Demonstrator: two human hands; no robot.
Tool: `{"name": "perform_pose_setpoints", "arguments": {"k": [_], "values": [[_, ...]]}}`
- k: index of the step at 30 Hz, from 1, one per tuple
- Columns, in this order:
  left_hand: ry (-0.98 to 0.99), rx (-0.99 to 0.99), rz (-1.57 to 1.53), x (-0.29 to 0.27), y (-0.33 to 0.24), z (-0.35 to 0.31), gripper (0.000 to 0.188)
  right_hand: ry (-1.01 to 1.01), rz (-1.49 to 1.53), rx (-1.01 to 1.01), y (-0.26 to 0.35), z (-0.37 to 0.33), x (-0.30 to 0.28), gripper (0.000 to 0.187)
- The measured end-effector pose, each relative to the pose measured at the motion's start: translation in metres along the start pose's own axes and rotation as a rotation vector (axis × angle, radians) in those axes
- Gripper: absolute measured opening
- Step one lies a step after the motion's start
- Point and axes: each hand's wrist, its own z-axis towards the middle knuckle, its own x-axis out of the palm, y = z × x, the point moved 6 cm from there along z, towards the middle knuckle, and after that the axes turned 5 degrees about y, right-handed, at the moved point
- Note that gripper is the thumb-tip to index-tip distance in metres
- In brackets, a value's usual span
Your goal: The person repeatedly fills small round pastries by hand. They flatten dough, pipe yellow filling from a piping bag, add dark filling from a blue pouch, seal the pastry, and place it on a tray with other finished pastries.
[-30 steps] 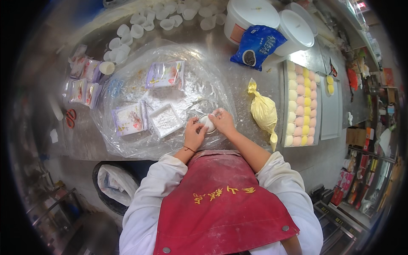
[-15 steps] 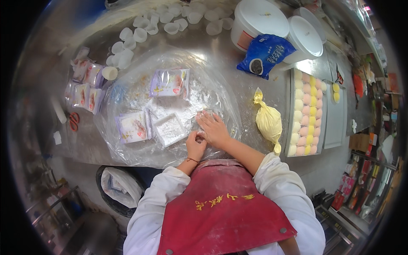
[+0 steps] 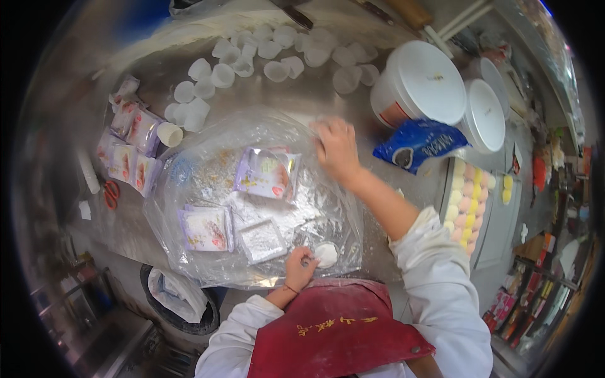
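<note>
My left hand [image 3: 301, 268] is at the near edge of a flour-dusted clear plastic sheet [image 3: 315, 217]. Its thumb and fingers curl together at the left edge of a white, flat, round dough disc [image 3: 326, 254]. Stretched away to the far right edge of the sheet, my right hand [image 3: 339, 148] has its thumb and fingers apart and nothing seen in it. A white square tray [image 3: 263, 240] dusted with flour lies left of the disc. Two purple-and-white packets, a near one [image 3: 205, 228] and a far one [image 3: 268, 173], also rest on the sheet.
Many translucent cups [image 3: 222, 75] stand along the back. White lidded buckets [image 3: 419, 85] and a blue bag [image 3: 419, 145] are at the right, beyond a tray of coloured balls [image 3: 466, 201]. More packets [image 3: 132, 160] and red scissors [image 3: 111, 194] lie left. A lined bin [image 3: 179, 296] sits below.
My right hand has lifted off the dough and moved away toward the far side, uncovering the white disc. My left hand stays near the table's edge. The whole view has shifted.
</note>
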Motion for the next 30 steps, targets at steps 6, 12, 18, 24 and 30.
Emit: {"name": "perform_pose_setpoints", "arguments": {"k": [6, 12, 18, 24, 30], "values": [[0.016, 0.098, 0.104, -0.002, -0.012, 0.006, 0.018, -0.011, -0.359, -0.275, -0.011, 0.123, 0.057, 0.025], [-0.001, 0.063, 0.057, -0.008, -0.019, 0.003, 0.016, 0.126, -0.127, -0.126, -0.016, 0.145, 0.067, 0.017], [-0.089, -0.156, -0.607, -0.021, -0.039, 0.014, 0.028, 0.621, 1.463, 0.387, 0.018, -0.023, 0.005, 0.018], [0.178, -0.18, -1.092, 0.019, -0.051, -0.009, 0.026, 0.578, 1.519, 0.898, 0.048, -0.219, 0.008, 0.014], [-0.16, -0.208, -0.173, 0.004, -0.006, -0.018, 0.023, 0.147, 0.986, 0.988, 0.037, -0.281, 0.038, 0.017]]}}
